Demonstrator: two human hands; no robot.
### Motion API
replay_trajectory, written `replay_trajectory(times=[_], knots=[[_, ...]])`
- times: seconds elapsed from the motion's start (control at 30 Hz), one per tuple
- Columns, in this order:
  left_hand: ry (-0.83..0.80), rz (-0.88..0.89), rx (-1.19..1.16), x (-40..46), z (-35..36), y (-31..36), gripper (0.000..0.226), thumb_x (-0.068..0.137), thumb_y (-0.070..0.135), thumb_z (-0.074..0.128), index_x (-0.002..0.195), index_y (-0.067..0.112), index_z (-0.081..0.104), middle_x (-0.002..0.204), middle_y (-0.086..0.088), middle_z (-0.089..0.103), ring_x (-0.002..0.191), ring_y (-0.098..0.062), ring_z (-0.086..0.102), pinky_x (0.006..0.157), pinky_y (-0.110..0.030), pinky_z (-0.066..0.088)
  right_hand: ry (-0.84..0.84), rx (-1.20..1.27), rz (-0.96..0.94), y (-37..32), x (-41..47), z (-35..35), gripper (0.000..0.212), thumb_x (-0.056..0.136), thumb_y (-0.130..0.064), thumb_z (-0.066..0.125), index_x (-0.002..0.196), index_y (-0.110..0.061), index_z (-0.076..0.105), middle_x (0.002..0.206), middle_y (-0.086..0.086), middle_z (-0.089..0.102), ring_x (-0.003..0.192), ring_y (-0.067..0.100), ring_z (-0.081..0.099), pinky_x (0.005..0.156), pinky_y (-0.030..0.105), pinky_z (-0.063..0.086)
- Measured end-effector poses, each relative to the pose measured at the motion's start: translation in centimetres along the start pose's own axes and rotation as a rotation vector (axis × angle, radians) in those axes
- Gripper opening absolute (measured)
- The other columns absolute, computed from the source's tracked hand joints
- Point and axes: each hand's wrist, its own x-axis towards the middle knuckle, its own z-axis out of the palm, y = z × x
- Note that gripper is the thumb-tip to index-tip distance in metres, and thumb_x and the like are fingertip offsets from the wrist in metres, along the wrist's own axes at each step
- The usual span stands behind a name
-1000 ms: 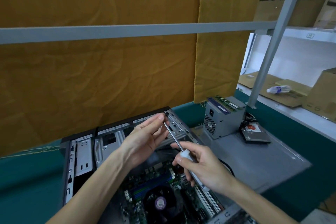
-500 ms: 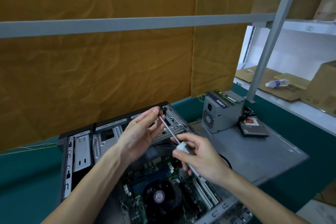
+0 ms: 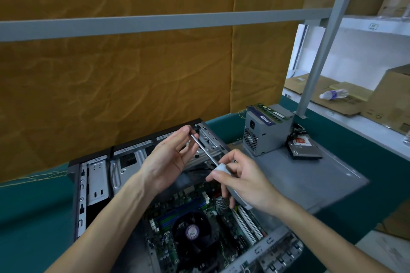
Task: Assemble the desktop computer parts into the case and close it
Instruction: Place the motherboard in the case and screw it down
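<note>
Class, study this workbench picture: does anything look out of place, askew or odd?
A RAM stick lies loose on top of the power supply, which stands outside the open computer case on the detached side panel, beside a hard drive. Behind, a water bottle lies tipped on flattened cardboard.

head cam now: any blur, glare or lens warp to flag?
Head view: wide-angle warp bows the grey shelf rail; soft overall, so small board parts in the case smear; no harsh glare, a mild sheen on the screwdriver shaft; left hand and right hand evenly lit.
</note>
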Motion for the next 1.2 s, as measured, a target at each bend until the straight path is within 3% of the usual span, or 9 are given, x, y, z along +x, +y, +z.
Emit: replay_trajectory(times=[0.13, 0.27, 0.37, 0.47, 0.63, 0.9, 1.07, 1.13, 1.2], knots=[[0.031, -0.026, -0.023, 0.0, 0.4, -0.3, 0.018, 0.084, 0.013, 0.072, 0.099, 0.004, 0.072, 0.095, -0.010, 0.074, 0.091, -0.017, 0.074, 0.085, -0.026, 0.061, -0.014, -0.142, 0.006, -0.9, -0.4, -1.3, 0.022, 0.103, -0.028, 0.060, 0.108, -0.011, 0.049, 0.098, 0.008, 0.076, 0.043, 0.016, 0.050, 0.033, 0.021, 0.035], [0.035, -0.130, 0.004, 0.2, 0.0, -1.1, 0.011, 0.090, 0.009, 0.071, 0.094, 0.000, 0.076, 0.095, -0.010, 0.064, 0.096, -0.018, 0.070, 0.082, -0.030, 0.062, 0.003, 0.022, 0.180, -2.2, -1.5, -3.8, 0.026, 0.089, -0.023, 0.080, 0.108, -0.011, 0.068, 0.079, 0.013, 0.067, 0.048, 0.019, 0.051, 0.035, 0.022, 0.036], [-0.005, -0.183, 0.277, 0.4, -1.4, -0.2, 0.015, 0.087, 0.010, 0.074, 0.100, 0.002, 0.077, 0.096, -0.011, 0.072, 0.092, -0.021, 0.074, 0.083, -0.032, 0.062, -0.076, 0.157, 0.287, -3.3, -2.7, -6.0, 0.042, 0.079, -0.005, 0.078, 0.120, -0.009, 0.070, 0.074, 0.012, 0.061, 0.057, 0.017, 0.055, 0.043, 0.022, 0.043], [-0.143, -0.236, 0.557, 0.4, -2.9, 1.5, 0.015, 0.084, 0.012, 0.077, 0.098, 0.007, 0.080, 0.110, -0.018, 0.074, 0.102, -0.026, 0.073, 0.086, -0.031, 0.061, 0.028, 0.152, 0.281, -4.2, -3.2, -7.0, 0.040, 0.082, 0.008, 0.075, 0.119, -0.006, 0.071, 0.096, 0.019, 0.073, 0.067, 0.023, 0.067, 0.053, 0.024, 0.053], [-0.379, -0.079, 1.095, -0.4, -4.5, 2.3, 0.017, 0.077, 0.021, 0.087, 0.091, 0.014, 0.081, 0.102, -0.015, 0.076, 0.098, -0.028, 0.074, 0.087, -0.036, 0.061, 0.157, -0.007, 0.234, -5.5, -2.3, -6.9, 0.037, 0.079, 0.001, 0.083, 0.112, -0.002, 0.066, 0.091, 0.019, 0.077, 0.072, 0.032, 0.074, 0.051, 0.028, 0.057], [-0.560, 0.308, 1.873, -0.3, -2.7, -4.9, 0.009, 0.086, 0.034, 0.080, 0.092, 0.027, 0.077, 0.088, 0.015, 0.073, 0.081, 0.002, 0.065, 0.076, -0.022, 0.054, 0.040, -0.586, 0.093, -8.0, -0.7, -4.9, 0.028, 0.075, -0.014, 0.089, 0.087, -0.018, 0.064, 0.071, 0.005, 0.074, 0.052, 0.021, 0.071, 0.046, 0.031, 0.054], [-0.461, 0.337, 1.879, 0.9, -3.3, -6.6, 0.019, 0.085, 0.025, 0.079, 0.073, 0.028, 0.064, 0.070, 0.018, 0.059, 0.067, 0.005, 0.053, 0.065, -0.021, 0.046, 0.073, -0.955, -0.065, -7.0, 0.8, -2.6, 0.031, 0.074, -0.034, 0.088, 0.080, -0.032, 0.057, 0.070, -0.010, 0.063, 0.054, 0.003, 0.057, 0.046, 0.021, 0.039], [-0.475, 0.293, 1.844, 1.1, -3.8, -6.8, 0.015, 0.086, 0.016, 0.074, 0.076, 0.024, 0.068, 0.073, 0.015, 0.062, 0.069, 0.002, 0.056, 0.065, -0.020, 0.044, 0.049, -0.983, -0.079, -6.1, 1.4, -2.1, 0.031, 0.076, -0.034, 0.086, 0.080, -0.032, 0.055, 0.076, -0.012, 0.062, 0.063, 0.004, 0.059, 0.051, 0.029, 0.046], [-0.515, 0.234, 1.824, 1.2, -4.5, -7.1, 0.015, 0.087, 0.006, 0.061, 0.078, 0.016, 0.068, 0.075, 0.002, 0.065, 0.070, -0.014, 0.056, 0.067, -0.032, 0.046, 0.015, -1.003, -0.082, -5.3, 1.7, -1.3, 0.031, 0.078, -0.032, 0.085, 0.081, -0.031, 0.054, 0.079, -0.012, 0.061, 0.070, 0.011, 0.061, 0.058, 0.038, 0.053]])
